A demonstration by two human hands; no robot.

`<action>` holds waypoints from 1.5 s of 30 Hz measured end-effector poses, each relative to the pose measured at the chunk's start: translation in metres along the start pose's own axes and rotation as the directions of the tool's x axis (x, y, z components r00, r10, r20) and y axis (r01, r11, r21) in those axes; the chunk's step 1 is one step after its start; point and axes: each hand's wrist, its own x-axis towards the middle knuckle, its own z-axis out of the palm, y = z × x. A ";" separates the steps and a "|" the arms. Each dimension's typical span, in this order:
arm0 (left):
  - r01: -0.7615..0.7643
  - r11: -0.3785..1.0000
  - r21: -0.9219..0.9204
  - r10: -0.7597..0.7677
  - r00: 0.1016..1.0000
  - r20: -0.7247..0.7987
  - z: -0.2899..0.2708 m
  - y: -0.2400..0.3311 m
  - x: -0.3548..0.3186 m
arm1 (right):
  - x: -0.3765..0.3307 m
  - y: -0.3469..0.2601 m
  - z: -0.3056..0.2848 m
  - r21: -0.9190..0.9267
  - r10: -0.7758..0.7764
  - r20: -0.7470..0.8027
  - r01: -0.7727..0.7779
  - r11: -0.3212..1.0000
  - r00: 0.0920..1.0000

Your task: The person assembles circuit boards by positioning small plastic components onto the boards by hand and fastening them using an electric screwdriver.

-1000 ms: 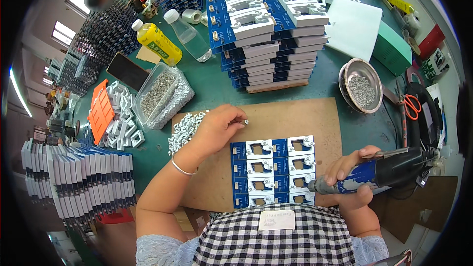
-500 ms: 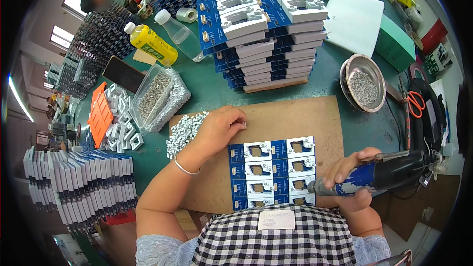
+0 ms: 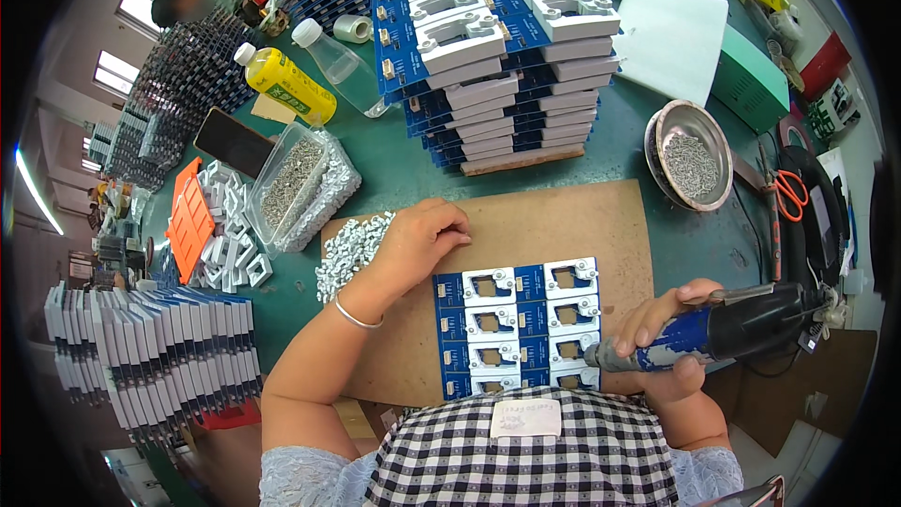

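Left hand (image 3: 418, 242) rests on the brown board (image 3: 582, 225); right hand (image 3: 671, 338) grips an electric screwdriver (image 3: 732, 329) beside the blue panel (image 3: 516, 329).

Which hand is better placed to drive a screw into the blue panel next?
Right. The right hand grips the electric screwdriver, its tip at the blue panel. The left hand rests by the white parts.
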 end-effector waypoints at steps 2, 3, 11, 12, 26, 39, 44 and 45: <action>-0.031 1.000 0.003 0.031 0.999 -0.014 0.004 -0.004 0.001 | -0.001 0.000 0.005 -0.033 -0.020 -0.024 0.019 0.999 1.000; -0.060 0.998 0.009 0.060 0.998 -0.034 0.005 -0.006 0.001 | -0.001 0.000 0.006 -0.066 -0.039 -0.042 0.036 0.997 0.998; -0.031 0.993 0.118 0.037 0.998 -0.051 -0.002 -0.004 0.006 | 0.005 -0.006 -0.003 0.039 -0.018 0.068 0.016 0.999 0.998; -0.055 0.987 0.151 0.062 0.997 -0.046 -0.001 -0.005 0.006 | 0.006 -0.009 -0.004 0.006 -0.057 0.066 0.056 0.998 0.996; -0.383 0.923 -0.035 0.383 0.924 -0.016 0.052 0.079 -0.028 | -0.021 -0.036 -0.020 -0.194 -0.294 -0.075 0.275 0.942 0.953; -0.525 0.850 0.024 0.525 0.851 0.014 0.101 0.096 -0.031 | -0.028 -0.033 -0.017 -0.018 -0.205 -0.012 0.205 0.979 0.979; -0.543 0.840 0.005 0.543 0.840 -0.006 0.101 0.097 -0.031 | -0.023 -0.037 -0.003 -0.159 -0.139 0.039 0.144 0.977 0.989; -0.525 0.851 -0.002 0.525 0.851 0.004 0.101 0.098 -0.031 | -0.019 -0.031 -0.001 -0.181 -0.231 0.110 0.248 0.952 0.967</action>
